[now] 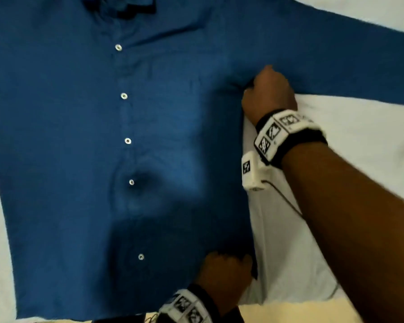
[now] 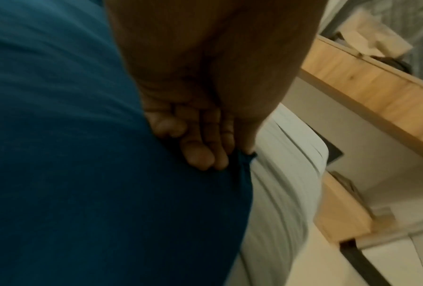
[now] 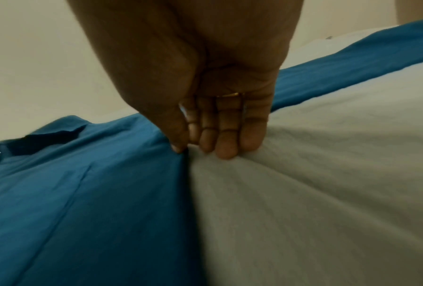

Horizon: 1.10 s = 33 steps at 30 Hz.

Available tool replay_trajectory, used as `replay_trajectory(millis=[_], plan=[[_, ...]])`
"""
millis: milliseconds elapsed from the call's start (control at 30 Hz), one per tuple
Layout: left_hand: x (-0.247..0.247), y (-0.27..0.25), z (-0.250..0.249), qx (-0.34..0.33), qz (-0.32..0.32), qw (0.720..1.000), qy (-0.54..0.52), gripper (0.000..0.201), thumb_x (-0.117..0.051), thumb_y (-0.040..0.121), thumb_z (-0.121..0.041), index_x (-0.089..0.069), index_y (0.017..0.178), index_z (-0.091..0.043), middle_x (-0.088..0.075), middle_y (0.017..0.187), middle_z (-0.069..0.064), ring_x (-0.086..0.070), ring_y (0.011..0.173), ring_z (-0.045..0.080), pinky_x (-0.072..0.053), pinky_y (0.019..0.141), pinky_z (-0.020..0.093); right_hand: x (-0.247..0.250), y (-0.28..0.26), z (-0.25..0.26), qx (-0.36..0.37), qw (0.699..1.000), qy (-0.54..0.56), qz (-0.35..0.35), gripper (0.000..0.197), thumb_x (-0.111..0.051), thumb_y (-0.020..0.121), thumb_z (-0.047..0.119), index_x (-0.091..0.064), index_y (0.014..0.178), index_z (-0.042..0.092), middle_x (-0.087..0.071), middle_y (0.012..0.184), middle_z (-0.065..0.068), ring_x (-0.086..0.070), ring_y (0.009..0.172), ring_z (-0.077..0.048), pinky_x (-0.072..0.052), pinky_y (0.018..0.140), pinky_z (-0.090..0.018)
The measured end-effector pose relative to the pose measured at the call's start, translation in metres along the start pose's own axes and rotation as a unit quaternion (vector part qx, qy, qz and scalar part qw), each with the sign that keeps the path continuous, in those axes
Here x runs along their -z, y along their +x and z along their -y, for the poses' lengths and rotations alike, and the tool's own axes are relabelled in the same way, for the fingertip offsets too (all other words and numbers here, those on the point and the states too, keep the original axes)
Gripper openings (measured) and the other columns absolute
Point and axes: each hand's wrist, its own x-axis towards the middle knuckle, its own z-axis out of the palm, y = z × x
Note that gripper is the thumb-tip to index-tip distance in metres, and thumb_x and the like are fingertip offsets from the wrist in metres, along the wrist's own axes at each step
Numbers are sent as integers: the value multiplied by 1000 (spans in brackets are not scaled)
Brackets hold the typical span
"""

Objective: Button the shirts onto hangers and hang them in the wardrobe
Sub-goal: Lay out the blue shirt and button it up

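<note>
1. Blue shirt (image 1: pixel 79 136) lies flat, front up, on the bed's white sheet (image 1: pixel 336 183); its placket appears buttoned.
2. Right hand (image 1: pixel 267 92) pinches the shirt's underarm seam; left hand (image 1: pixel 222 273) pinches its hem corner.
3. No hanger or wardrobe visible; hanging remains.

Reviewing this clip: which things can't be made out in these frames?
- Hanger: none visible; blue shirt could cover one, head view.
- Left hand fingertips: tucked into the shirt hem, left wrist view.
- Shirt's left sleeve: cut off by the head view's edge.
- Right hand thumb tip: hidden at the seam.
</note>
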Motion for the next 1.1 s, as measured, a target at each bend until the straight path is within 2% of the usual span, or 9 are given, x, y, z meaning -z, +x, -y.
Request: replay_trajectory(millis=[100,200,300,467,533,633,700,867,1100], plan=[[44,-23,46,42,-219,975,7,22,-51,88,-47,-64,92,-29,-68,89,-7,-66,81,16,-47,70,32,-21,-43,28,63,991,-40,-115,68,-53,85,28,-36,148,13,-33,156,-18,-29,146,-38,-31,111,-54],[83,-44,119,126,-357,925,28,66,-57,85,-52,-51,141,-17,-49,148,10,-44,140,30,-38,109,46,-58,-60,56,265,961,-80,4,83,-49,93,47,-7,161,24,3,168,-5,1,155,-29,-9,118,-62],[117,-62,182,248,-305,914,98,96,-47,83,-71,-26,159,-17,-13,169,10,-13,155,35,-22,118,60,-75,-48,48,369,911,-171,71,80,-38,95,63,-5,160,32,1,168,12,-3,155,-20,-4,119,-62],[137,-91,229,233,-297,921,102,92,-32,85,-82,-34,157,-26,-25,165,6,-31,149,32,-27,115,59,-36,-5,22,112,972,-203,34,77,-18,98,66,-4,160,21,2,168,4,5,155,-26,11,113,-69],[151,-97,245,247,-325,906,115,90,-32,85,-81,-32,158,-28,-23,166,8,-25,151,35,-22,116,62,-15,10,45,115,977,-181,13,70,-23,101,59,-25,156,16,-22,164,-8,-10,154,-26,13,112,-69],[164,-101,272,320,-342,880,79,96,-30,82,-84,-17,161,-32,-4,170,5,-9,155,36,-12,114,71,13,39,108,151,984,-92,-35,36,-37,103,41,-59,121,20,-70,112,-11,-58,120,-31,9,118,-65],[167,-103,292,355,-352,865,46,97,-23,81,-87,-6,161,-36,8,170,1,-3,156,33,-9,114,72,29,64,158,185,977,-67,-77,27,-42,102,33,-65,106,22,-72,95,-4,-64,105,-32,7,119,-59],[163,-97,307,381,-315,869,26,101,-15,82,-90,-10,162,-29,3,170,5,-8,155,37,-16,110,76,33,118,269,294,946,-108,-85,20,-55,95,23,-71,108,26,-70,110,-3,-56,118,-32,-17,115,-52],[158,-87,317,375,-292,880,22,108,-17,80,-93,-17,161,-21,-5,169,14,-11,151,45,-16,104,80,-12,145,305,347,897,-267,-64,22,-69,84,22,-72,106,19,-61,112,-11,-50,119,-36,-11,116,-62]])
